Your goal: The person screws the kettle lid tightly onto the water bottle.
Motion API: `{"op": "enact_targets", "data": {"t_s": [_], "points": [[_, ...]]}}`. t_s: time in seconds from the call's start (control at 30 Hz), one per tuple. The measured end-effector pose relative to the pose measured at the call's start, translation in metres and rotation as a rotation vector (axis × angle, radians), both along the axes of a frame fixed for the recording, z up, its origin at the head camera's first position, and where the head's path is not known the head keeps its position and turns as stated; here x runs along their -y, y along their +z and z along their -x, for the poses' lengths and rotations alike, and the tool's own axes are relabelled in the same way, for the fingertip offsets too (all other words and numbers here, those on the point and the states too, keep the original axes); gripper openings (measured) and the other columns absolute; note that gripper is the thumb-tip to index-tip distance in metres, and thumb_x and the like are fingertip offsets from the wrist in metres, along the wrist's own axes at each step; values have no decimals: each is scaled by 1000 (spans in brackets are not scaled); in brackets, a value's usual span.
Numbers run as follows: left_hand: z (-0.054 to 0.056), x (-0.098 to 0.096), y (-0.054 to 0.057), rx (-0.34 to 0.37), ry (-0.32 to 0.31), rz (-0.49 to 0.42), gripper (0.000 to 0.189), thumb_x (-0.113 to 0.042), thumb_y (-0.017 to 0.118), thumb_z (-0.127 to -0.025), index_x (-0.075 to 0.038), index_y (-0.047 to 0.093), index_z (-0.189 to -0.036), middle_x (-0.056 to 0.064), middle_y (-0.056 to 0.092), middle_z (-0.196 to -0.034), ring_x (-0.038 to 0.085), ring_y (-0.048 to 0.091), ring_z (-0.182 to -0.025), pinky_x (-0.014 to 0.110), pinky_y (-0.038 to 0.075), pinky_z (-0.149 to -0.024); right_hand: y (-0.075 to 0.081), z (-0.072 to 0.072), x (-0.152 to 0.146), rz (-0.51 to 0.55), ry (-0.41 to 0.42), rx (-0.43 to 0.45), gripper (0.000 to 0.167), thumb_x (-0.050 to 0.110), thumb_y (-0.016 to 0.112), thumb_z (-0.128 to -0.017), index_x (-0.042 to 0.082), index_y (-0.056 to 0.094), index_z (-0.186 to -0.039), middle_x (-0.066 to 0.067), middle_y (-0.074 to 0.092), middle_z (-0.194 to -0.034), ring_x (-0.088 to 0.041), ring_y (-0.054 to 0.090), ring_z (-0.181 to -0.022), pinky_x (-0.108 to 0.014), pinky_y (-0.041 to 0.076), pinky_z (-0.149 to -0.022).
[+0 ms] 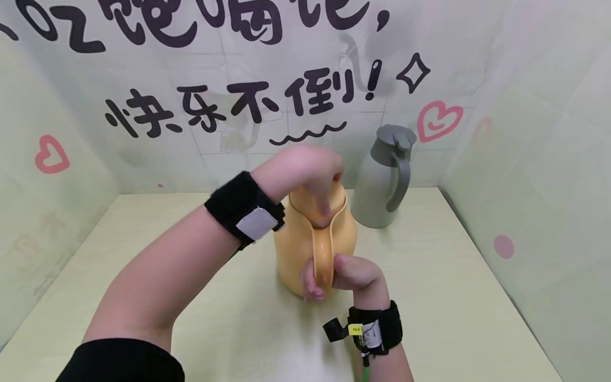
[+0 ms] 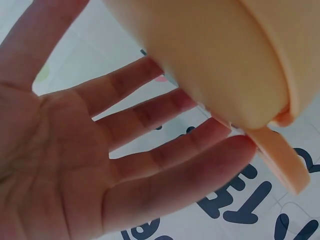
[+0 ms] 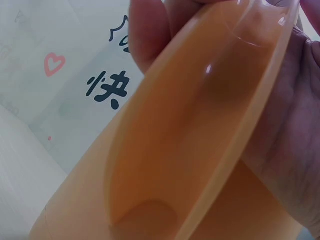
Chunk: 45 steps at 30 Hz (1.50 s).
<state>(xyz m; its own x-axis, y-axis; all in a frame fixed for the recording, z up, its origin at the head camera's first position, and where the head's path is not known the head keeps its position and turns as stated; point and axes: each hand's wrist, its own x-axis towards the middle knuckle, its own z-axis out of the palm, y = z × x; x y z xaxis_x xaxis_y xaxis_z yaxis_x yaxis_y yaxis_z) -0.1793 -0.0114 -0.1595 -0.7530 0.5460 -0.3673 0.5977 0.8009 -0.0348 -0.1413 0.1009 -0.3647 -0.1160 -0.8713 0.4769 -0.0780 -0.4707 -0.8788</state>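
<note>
An orange pitcher (image 1: 286, 249) stands on the table with its handle facing me. My right hand (image 1: 358, 273) grips the handle (image 1: 323, 254), thumb on one side and fingertips showing on the other. In the right wrist view the handle (image 3: 200, 115) fills the middle, with the palm (image 3: 285, 125) beside it. Over the pitcher's top arches my left hand (image 1: 320, 170), its thumb down on the lid (image 1: 305, 204) near the handle. The left wrist view shows that hand's long fingers (image 2: 165, 155) reaching the lid's far side, beside a small orange tab (image 2: 285, 162).
A grey-green thermos jug (image 1: 374, 193) with a dark grey lid and handle stands behind and to the right of the pitcher. Printed wall sheets (image 1: 258, 111) enclose the pale table (image 1: 215, 318) at the back and both sides.
</note>
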Motion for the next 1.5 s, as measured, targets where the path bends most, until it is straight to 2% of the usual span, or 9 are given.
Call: {"op": "enact_targets", "data": {"t_s": [0.13, 0.43, 0.7, 0.93, 1.1, 1.2, 1.5], "points": [[2, 1, 0, 7, -16, -6, 65, -32, 87, -65, -16, 58, -121, 0, 55, -111, 19, 52, -98, 33, 43, -83, -1, 0, 0, -2, 12, 2, 79, 63, 23, -96, -13, 43, -87, -19, 40, -71, -29, 42, -66, -44, 45, -75], [8, 4, 2, 50, -163, -10, 65, -17, 86, -65, -16, 57, -123, 3, 53, -120, 20, 49, -104, 34, 42, -86, 1, 1, -2, 13, 7, -15, 78, 62, 23, -96, -13, 43, -86, -19, 40, -70, -30, 42, -66, -43, 46, -77], [14, 3, 1, 80, -202, 17, 62, -14, 86, -65, -19, 56, -119, 2, 52, -118, 20, 49, -102, 33, 42, -83, 0, 1, -1, 10, 12, -11, 79, 63, 23, -96, -13, 42, -86, -19, 40, -71, -30, 42, -66, -43, 46, -77], [15, 6, 1, 91, -256, 4, 63, -7, 84, -64, -19, 56, -120, 2, 51, -123, 19, 48, -105, 32, 42, -84, -1, 2, -1, 15, 13, -5, 79, 62, 24, -96, -14, 42, -86, -21, 40, -70, -30, 42, -65, -42, 46, -78], [15, 10, 1, 123, -269, -22, 64, 1, 79, -64, -19, 56, -121, 0, 48, -127, 18, 47, -107, 32, 41, -86, 0, 1, 0, 14, 12, -8, 80, 63, 24, -96, -14, 42, -86, -20, 40, -70, -30, 42, -65, -41, 47, -78], [15, 12, 0, 138, -257, -19, 66, 1, 79, -65, -20, 55, -123, -2, 46, -129, 18, 46, -107, 33, 41, -86, 1, 0, 1, 9, 12, -13, 80, 63, 23, -96, -14, 42, -87, -21, 40, -69, -30, 42, -64, -41, 47, -78], [15, 3, 2, 178, -225, -59, 51, -21, 75, -74, -14, 57, -121, 3, 52, -119, 19, 49, -104, 32, 41, -88, 3, 1, -1, 11, 28, -24, 79, 62, 22, -96, -13, 42, -87, -20, 40, -70, -30, 42, -65, -43, 46, -76]]}}
